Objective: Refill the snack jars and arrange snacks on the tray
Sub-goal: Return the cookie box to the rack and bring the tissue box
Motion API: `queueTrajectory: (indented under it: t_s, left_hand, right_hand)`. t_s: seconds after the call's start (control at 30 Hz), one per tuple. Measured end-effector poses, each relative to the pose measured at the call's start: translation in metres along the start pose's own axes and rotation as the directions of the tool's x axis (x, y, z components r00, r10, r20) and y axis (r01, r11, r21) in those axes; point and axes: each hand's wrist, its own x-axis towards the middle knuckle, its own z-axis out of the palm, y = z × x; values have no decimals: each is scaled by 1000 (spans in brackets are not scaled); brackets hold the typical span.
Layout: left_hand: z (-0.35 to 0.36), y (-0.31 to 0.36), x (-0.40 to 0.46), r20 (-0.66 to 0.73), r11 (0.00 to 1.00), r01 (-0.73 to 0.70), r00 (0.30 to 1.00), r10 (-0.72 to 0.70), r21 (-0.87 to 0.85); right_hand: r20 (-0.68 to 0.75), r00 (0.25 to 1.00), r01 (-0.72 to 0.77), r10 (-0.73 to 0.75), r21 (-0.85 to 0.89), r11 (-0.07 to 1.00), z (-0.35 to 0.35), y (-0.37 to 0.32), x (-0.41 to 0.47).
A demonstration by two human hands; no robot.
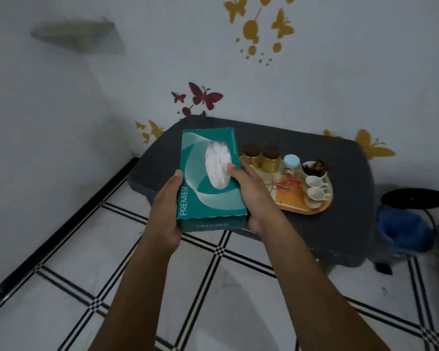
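Hard to make out: contents of the two brown-lidded jars (260, 156) beyond the right hand (amber, nothing clearer), and of the blue-lidded jar (291, 165) beside them. Blurred too, the dark red-brown stuff heaped in the cup (314, 169) further right. Hidden behind the right hand: the near-left corner of the orange tray (305, 202) carrying all of these, plus two small white cups (316, 186) at its right side. Cut off by motion blur: a blue object (406, 230) and a dark round stool top (416, 197) far to the right, past the edge of the dark desk (347, 173).

Between both hands, a teal tissue box (208, 178) marked PREMIER, held above the desk's near-left corner and the tiled floor (112, 287). Left hand (166, 211) curled around the box's left long side, thumb up on the top face. Right hand (254, 196) cupping the right side from beneath, thumb pressed against the white tissue (217, 165) poking from the slot. Both hands closed firmly on the box, neither one spread.
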Motion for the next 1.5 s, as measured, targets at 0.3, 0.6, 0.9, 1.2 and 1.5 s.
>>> queueTrajectory:
  t_s: [0.3,0.6,0.9,1.2,1.5]
  left_hand:
    - [-83,31,98,-102,990,138,985,-136,8]
    - [-85,69,271,-57,997,53,997,-51,47]
    - [-76,98,423,34,995,97,995,-98,27]
    - [-67,98,554,182,967,215,954,-238,139]
    - [-86,92,677,326,944,242,894,-308,226]
  right_hand:
    - [11,998,-57,57,-22,998,85,26,107]
    - [-9,999,-34,34,-45,998,110,-8,275]
    - [-82,994,-75,73,-22,997,118,-44,403]
    - [-304,950,-70,72,19,997,111,-36,505]
    - [-443,894,-71,65,2,997,117,-11,598]
